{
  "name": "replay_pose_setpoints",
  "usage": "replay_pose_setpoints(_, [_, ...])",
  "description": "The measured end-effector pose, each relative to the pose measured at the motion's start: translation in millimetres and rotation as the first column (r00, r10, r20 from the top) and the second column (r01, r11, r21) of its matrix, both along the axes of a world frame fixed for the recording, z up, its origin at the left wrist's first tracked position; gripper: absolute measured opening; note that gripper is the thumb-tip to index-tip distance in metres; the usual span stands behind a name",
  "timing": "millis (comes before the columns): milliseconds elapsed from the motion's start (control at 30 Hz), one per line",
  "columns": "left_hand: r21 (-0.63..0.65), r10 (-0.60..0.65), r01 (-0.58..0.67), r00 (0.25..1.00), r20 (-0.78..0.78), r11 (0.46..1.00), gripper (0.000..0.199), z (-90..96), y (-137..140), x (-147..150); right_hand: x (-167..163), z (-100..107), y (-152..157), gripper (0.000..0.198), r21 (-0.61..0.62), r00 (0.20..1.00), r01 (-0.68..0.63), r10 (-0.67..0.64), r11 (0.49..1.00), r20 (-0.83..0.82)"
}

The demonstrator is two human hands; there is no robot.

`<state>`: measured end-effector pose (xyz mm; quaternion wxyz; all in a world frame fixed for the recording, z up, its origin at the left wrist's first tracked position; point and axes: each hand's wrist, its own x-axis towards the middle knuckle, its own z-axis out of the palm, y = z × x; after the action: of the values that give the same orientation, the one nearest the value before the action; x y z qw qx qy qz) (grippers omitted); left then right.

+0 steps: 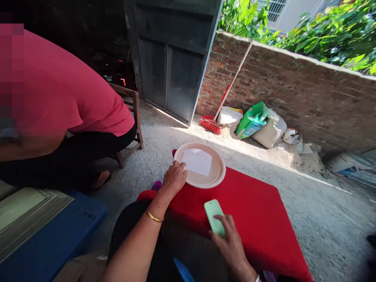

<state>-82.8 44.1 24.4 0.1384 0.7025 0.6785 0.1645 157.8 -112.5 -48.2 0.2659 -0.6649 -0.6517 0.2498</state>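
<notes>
My left hand [175, 177], with a gold bangle at the wrist, is closed on the near left rim of a pale round basin [219, 178]. Its fingertips reach the edge of a white sheet [197, 161] lying inside the basin. Low on the right, my right hand [230, 241] grips a light green flat piece [213, 211] with rounded corners and a small hole near its far end. That piece is held over a red cloth-covered surface [255, 203], on which the basin also stands.
Someone in a red shirt [79, 86] sits on a wooden chair [136, 113] to the left. A blue surface [73, 223] lies below them. Beyond are a dark door [176, 66], a red broom [211, 124], several sacks [268, 127] and a brick wall [293, 92].
</notes>
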Motion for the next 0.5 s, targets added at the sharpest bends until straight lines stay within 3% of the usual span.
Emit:
replay_pose_setpoints(33, [-0.004, 0.005, -0.006, 0.999, -0.035, 1.000, 0.035, 1.0, -1, 1, 38, 2, -4, 0.041, 0.044, 0.987, 0.160, -0.160, 0.986, 0.000])
replay_pose_setpoints(67, [-0.004, 0.017, -0.017, 0.997, -0.073, 1.000, 0.034, 1.7, -1, 3, 79, 3, -11, 0.048, 0.084, 0.939, 0.339, -0.342, 0.937, 0.024])
replay_pose_setpoints(133, [0.009, 0.067, -0.066, 0.988, -0.138, 0.998, 0.034, 1.8, -2, 5, 155, 3, -27, 0.051, 0.060, 0.765, 0.631, -0.633, 0.774, 0.122])
replay_pose_setpoints(167, [0.018, 0.102, -0.100, 0.982, -0.160, 0.995, 0.035, 1.2, -1, 5, 186, 2, -35, 0.048, 0.000, 0.660, 0.741, -0.728, 0.672, 0.185])
replay_pose_setpoints(200, [0.026, 0.137, -0.135, 0.975, -0.172, 0.991, 0.036, 0.4, -1, 5, 207, 1, -44, 0.048, -0.049, 0.601, 0.793, -0.766, 0.608, 0.227])
replay_pose_setpoints(233, [0.026, 0.163, -0.161, 0.971, -0.176, 0.987, 0.039, -0.7, 0, 5, 219, -1, -50, 0.048, -0.092, 0.559, 0.826, -0.787, 0.556, 0.261])
replay_pose_setpoints(267, [0.013, 0.170, -0.170, 0.970, -0.172, 0.985, 0.041, -1.7, 1, 4, 219, -4, -55, 0.050, -0.116, 0.550, 0.833, -0.789, 0.541, 0.274])
replay_pose_setpoints(333, [-0.041, 0.138, -0.146, 0.978, -0.155, 0.988, 0.042, -3.3, 3, 2, 187, -11, -59, 0.056, -0.104, 0.608, 0.791, -0.755, 0.603, 0.247])
replay_pose_setpoints(400, [-0.085, 0.100, -0.113, 0.985, -0.142, 0.990, 0.042, -4.1, 5, 1, 125, -17, -57, 0.059, -0.061, 0.747, 0.659, -0.642, 0.750, 0.172])
replay_pose_setpoints(467, [-0.098, 0.096, -0.110, 0.985, -0.145, 0.989, 0.041, -4.6, 6, 0, 56, -19, -52, 0.047, -0.080, 0.926, 0.378, -0.376, 0.922, 0.037])
replay_pose_setpoints(500, [-0.096, 0.099, -0.114, 0.984, -0.148, 0.989, 0.041, -4.8, 6, 0, 28, -19, -50, 0.041, -0.112, 0.979, 0.200, -0.202, 0.973, -0.007])
